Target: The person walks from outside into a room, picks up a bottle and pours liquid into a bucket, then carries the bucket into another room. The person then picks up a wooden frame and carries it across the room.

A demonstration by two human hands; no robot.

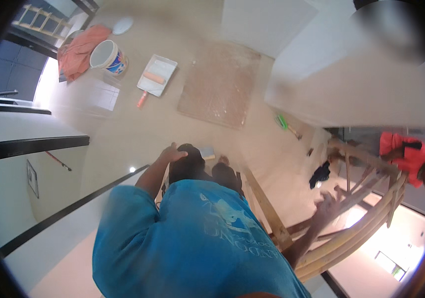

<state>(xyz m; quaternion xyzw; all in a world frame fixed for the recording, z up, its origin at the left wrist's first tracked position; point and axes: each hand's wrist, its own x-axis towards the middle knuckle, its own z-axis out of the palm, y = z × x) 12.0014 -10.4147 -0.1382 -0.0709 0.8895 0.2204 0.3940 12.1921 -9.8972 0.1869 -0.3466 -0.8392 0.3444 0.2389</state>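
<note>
My left hand (174, 153) rests against my dark-clothed left knee (187, 161), with nothing visible in it; its fingers look laid out, partly hidden by the leg. Out to the right, my right hand (325, 204) has its fingers apart beside a wooden ladder (363, 191). Whether it touches the rail I cannot make out. A wooden rail (267, 206) stands close to my right side. Beyond my feet, a white paint tray (168, 67) lies on the floor with an orange paint roller (154, 78) across it.
A white bucket (104, 53) stands beside a salmon-coloured cloth (81, 52) at the far left. A brown board (220, 84) lies ahead. To the right are a green-headed brush (283, 121), a black cloth (320, 174) and another person in a red shirt (403, 156).
</note>
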